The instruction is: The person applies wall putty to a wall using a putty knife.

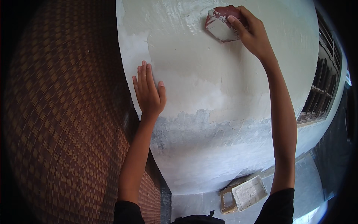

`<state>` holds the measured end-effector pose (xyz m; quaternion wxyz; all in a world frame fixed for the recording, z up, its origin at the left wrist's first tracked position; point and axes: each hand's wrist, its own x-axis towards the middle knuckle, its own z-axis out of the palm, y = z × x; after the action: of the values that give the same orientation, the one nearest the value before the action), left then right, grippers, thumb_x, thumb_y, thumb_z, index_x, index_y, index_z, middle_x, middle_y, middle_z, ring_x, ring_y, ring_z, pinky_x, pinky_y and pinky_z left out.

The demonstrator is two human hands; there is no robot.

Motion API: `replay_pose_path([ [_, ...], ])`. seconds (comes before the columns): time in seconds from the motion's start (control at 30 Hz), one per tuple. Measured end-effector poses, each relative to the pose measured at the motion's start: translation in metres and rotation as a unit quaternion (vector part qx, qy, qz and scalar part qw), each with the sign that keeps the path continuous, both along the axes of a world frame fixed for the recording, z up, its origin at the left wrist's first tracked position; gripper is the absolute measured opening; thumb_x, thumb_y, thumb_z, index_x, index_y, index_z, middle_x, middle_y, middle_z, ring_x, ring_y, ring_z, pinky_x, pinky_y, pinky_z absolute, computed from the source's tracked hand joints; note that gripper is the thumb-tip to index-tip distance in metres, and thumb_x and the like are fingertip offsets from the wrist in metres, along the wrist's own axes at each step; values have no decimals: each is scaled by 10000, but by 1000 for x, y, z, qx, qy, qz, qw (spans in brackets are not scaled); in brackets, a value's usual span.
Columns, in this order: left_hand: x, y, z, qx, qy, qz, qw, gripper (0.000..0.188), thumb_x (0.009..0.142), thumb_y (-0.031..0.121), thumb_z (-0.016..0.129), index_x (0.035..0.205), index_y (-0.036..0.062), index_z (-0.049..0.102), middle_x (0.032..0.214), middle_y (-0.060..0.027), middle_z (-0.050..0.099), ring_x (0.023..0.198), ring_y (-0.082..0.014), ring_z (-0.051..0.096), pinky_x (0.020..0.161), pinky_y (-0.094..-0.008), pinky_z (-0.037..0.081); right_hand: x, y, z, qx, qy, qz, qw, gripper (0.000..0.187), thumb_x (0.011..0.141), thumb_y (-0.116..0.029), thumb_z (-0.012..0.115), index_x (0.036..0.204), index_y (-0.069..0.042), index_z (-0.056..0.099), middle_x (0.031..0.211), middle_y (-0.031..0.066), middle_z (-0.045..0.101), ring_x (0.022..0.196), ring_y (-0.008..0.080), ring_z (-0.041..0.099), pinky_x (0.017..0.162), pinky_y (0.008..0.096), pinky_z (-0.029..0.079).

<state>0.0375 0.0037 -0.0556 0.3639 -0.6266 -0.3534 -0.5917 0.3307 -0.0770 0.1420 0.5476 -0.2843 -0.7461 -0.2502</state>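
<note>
My right hand point(253, 31) is raised high against the wall and grips a reddish-brown plaster scraper point(222, 27), its flat blade smeared with white paste. The scraper lies against the whitish wall point(194, 82), where wet, uneven streaks of filler show around it. Lower and to the left, my left hand point(150, 89) rests flat on the same wall close to its left edge, fingers stretched upward and thumb apart, holding nothing. A rougher grey band crosses the wall below both hands.
On the grey tiled floor point(186, 201) below, a tray of white paste point(250, 192) sits on a small yellowish stool point(226, 201). A woven brown panel point(74, 112) runs along the left. A dark barred window point(322, 74) opens in the wall at the right.
</note>
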Motion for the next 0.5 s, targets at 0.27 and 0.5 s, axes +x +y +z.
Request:
replay_pose_path([
  [0.27, -2, 0, 0, 5, -2, -4, 1000, 620, 979, 243, 422, 1541, 26, 278, 1598, -189, 296, 1479, -391, 272, 1192, -588, 164, -11, 4, -24, -9, -132, -112, 985, 294, 986, -259, 596, 1152, -18, 622, 954, 203, 649, 845, 331, 611, 793, 438, 494],
  [0.5, -4, 0, 0, 4, -2, 1, 1000, 618, 985, 249, 418, 1542, 23, 278, 1598, -187, 298, 1480, -388, 271, 1192, -586, 167, -12, -3, -24, -31, -51, -25, 998, 255, 975, -213, 608, 1126, -7, 620, 899, 199, 648, 841, 328, 618, 784, 438, 483],
])
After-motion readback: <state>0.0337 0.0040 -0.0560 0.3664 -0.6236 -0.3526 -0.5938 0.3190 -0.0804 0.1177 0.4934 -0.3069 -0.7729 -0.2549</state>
